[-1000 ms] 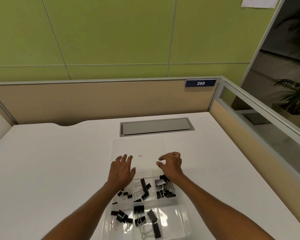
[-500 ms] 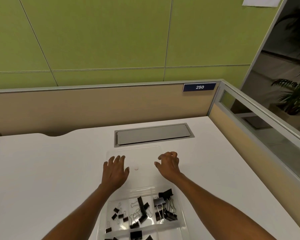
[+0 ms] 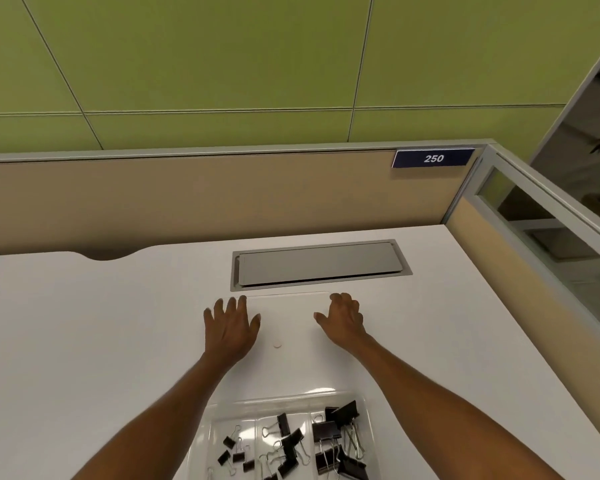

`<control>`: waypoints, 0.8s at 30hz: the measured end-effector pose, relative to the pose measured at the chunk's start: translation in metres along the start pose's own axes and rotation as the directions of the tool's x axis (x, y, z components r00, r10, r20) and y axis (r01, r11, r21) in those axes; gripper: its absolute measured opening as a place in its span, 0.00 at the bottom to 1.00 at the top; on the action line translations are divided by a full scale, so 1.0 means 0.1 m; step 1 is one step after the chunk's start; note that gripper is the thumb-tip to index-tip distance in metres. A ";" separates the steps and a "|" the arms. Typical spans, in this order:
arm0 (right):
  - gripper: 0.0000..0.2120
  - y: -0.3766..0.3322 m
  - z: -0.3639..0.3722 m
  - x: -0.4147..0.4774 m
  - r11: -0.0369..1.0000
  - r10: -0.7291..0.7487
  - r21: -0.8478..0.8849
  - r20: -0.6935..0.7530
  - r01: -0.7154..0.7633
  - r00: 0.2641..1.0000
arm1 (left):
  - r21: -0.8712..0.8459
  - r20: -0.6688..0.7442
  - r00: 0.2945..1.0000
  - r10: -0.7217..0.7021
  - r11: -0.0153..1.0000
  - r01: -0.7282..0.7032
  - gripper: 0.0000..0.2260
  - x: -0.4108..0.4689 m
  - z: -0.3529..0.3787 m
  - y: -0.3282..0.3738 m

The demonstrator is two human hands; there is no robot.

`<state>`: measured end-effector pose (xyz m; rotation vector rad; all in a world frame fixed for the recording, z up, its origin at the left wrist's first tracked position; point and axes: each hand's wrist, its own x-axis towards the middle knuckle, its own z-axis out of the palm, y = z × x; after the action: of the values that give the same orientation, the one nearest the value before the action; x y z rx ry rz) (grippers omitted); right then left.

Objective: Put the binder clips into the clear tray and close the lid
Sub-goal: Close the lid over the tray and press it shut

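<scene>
**Both hands at the far edge of the open lid, ready to fold it shut**

The clear plastic compartment tray [image 3: 201, 441] sits at the near edge of the white worktop [image 3: 84, 341], partly cut off by the bottom of the view. The black binder clips with wire handles [image 3: 336, 434] lie inside it: small ones in the left compartment, mixed ones in the middle, the large ones heaped on the right. No clips show loose on the worktop, so the filling step looks done and closing is the step in hand.

The clear flat lid [image 3: 291, 320] lies open on the worktop, stretching from the tray's far side towards the grey metal cable hatch [image 3: 321, 266]. The left hand [image 3: 229, 327] rests at the lid's far left corner, released, with its fingers straight and spread. The right hand [image 3: 343, 317] is at the far right corner with its fingers curled over the edge; whether they actually grip the lid cannot be told.

The next move probably calls for getting fingertips under the thin far edge, lifting both corners evenly, and swinging the lid back towards the person over the tray. The tall pile of large clips on the right may keep it from seating flat, so a press along the near rim may be needed.
</scene>
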<state>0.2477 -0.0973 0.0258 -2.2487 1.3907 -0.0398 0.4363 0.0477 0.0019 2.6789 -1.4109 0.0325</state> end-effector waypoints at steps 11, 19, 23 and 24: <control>0.30 -0.11 0.20 0.16 0.941 0.337 -0.004 0.006 -0.337 0.941 | 0.015 0.082 0.984 -0.159 0.987 0.159 0.29 0.02 0.11 -0.13; 0.31 -0.08 0.25 0.06 0.914 0.400 0.038 0.090 -0.405 0.912 | -0.052 0.121 0.900 -0.419 0.903 0.428 0.22 -0.13 0.09 -0.15; 0.33 -0.08 0.24 0.04 0.874 0.468 0.075 0.137 -0.480 0.873 | -0.103 0.170 0.846 -0.505 0.845 0.525 0.22 -0.11 0.10 -0.14; 0.34 -0.07 0.24 0.04 0.861 0.483 0.097 0.148 -0.499 0.863 | -0.127 0.192 0.830 -0.524 0.825 0.551 0.22 -0.09 0.11 -0.14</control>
<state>0.2624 -0.0888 0.0069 -1.6992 1.7968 0.1674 0.4419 0.0618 -0.0113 2.8608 -0.5878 -0.3334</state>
